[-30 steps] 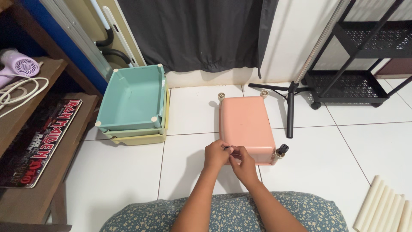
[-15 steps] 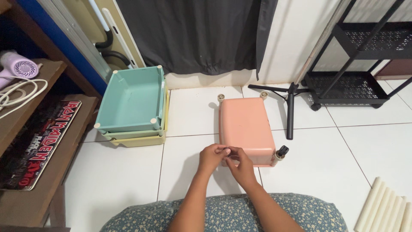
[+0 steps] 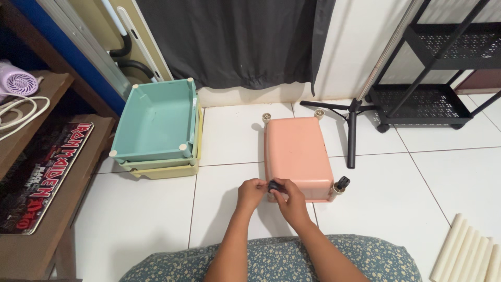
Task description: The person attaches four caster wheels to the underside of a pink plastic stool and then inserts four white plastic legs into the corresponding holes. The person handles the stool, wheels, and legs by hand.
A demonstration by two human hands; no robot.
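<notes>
A pink plastic bin (image 3: 297, 154) lies upside down on the white tile floor. My left hand (image 3: 251, 192) and my right hand (image 3: 290, 198) meet at its near left corner, both pinched on a small black caster wheel (image 3: 274, 185). Another black caster wheel (image 3: 341, 183) sits fitted at the bin's near right corner. The two far corners show bare cream sockets (image 3: 266, 117).
A teal bin (image 3: 156, 122) stacked in a yellow one (image 3: 172, 170) stands left. A black tripod (image 3: 350, 125) and black wire rack (image 3: 428, 99) are right. White tubes (image 3: 469, 250) lie bottom right. A wooden shelf (image 3: 47, 172) runs along the left.
My hands have shifted slightly left and nearer along the bin's front edge, and the small black caster wheel shows between my fingers now.
</notes>
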